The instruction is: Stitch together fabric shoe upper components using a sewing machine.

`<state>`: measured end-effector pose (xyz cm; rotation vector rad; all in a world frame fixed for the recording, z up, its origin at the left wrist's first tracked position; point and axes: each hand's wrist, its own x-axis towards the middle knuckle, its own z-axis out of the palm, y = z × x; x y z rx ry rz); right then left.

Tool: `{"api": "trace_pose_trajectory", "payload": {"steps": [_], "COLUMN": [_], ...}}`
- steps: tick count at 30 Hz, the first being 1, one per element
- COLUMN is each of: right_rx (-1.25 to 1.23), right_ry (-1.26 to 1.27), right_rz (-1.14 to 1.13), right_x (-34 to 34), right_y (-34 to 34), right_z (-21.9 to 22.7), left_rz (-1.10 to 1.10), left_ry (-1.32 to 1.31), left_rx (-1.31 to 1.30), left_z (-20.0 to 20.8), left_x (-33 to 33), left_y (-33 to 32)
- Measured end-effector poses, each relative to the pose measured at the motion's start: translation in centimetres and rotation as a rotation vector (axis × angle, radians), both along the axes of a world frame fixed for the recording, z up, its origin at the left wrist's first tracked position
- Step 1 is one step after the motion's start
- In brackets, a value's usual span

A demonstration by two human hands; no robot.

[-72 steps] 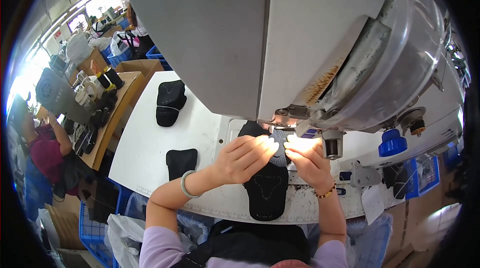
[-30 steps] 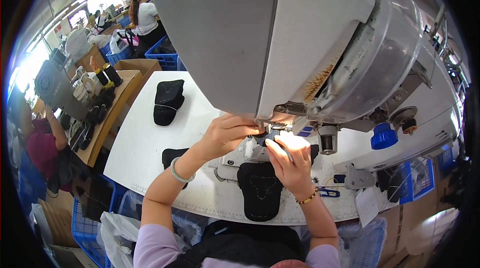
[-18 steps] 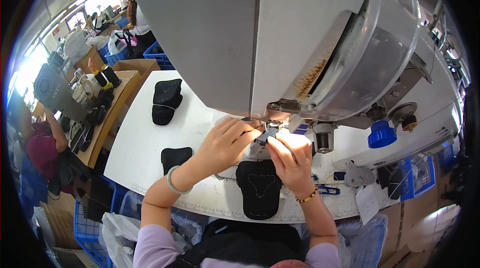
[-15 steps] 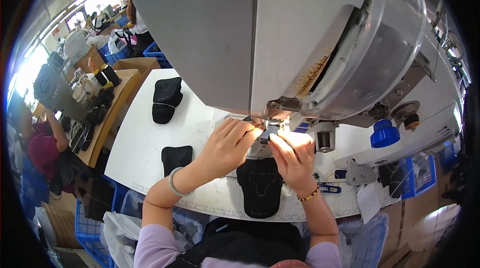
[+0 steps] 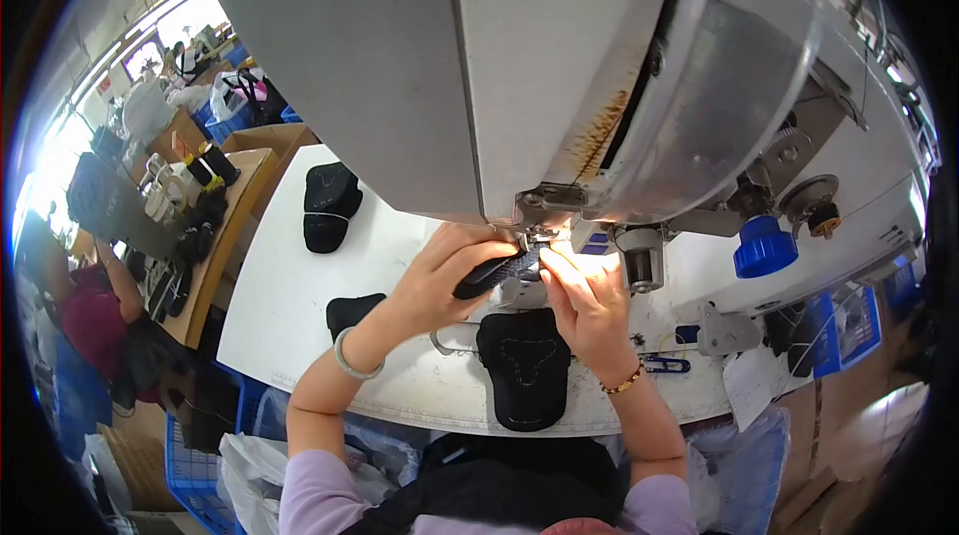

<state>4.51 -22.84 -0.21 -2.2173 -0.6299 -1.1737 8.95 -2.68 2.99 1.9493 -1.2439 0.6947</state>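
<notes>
My left hand (image 5: pixel 435 273) grips a small dark fabric piece (image 5: pixel 481 276) with a grey, textured strip, thumb and fingers pressed on it. The fingertips of my right hand (image 5: pixel 591 303) pinch the piece's other end, right under the lit needle area of a large grey-white sewing machine (image 5: pixel 350 65). The needle and the exact edge being held are partly hidden by fingers and the machine head. Just below my hands lies a black padded piece (image 5: pixel 524 370) with a stitched outline, flat on the white table (image 5: pixel 270 305).
Left on the table are a tied bundle of black pieces (image 5: pixel 330 220) and another black piece (image 5: pixel 352 312). A blue thread clipper (image 5: pixel 666 364) lies right of my right wrist. The machine's blue knob (image 5: pixel 765 246) juts out at right. Blue crates (image 5: pixel 205 470) stand below the table's edge.
The dark fabric piece now extends leftward under my left hand, with more of it showing. My left fingers have shifted left and curled around it. The whole view has shifted slightly.
</notes>
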Motion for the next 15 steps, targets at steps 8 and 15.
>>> {"api": "trace_pose_trajectory", "payload": {"steps": [8, 15], "right_rx": [-0.122, -0.115], "right_ry": [-0.242, -0.212], "right_rz": [0.051, 0.169], "right_x": [-0.8, -1.3], "right_y": [0.5, 1.0], "right_z": [-0.5, -1.2], "left_rz": [-0.140, 0.049], "left_ry": [-0.211, -0.341], "left_rx": [0.126, 0.197], "left_z": [0.0, 0.6], "left_x": [1.2, -2.1], "left_y": [1.2, -0.4]}}
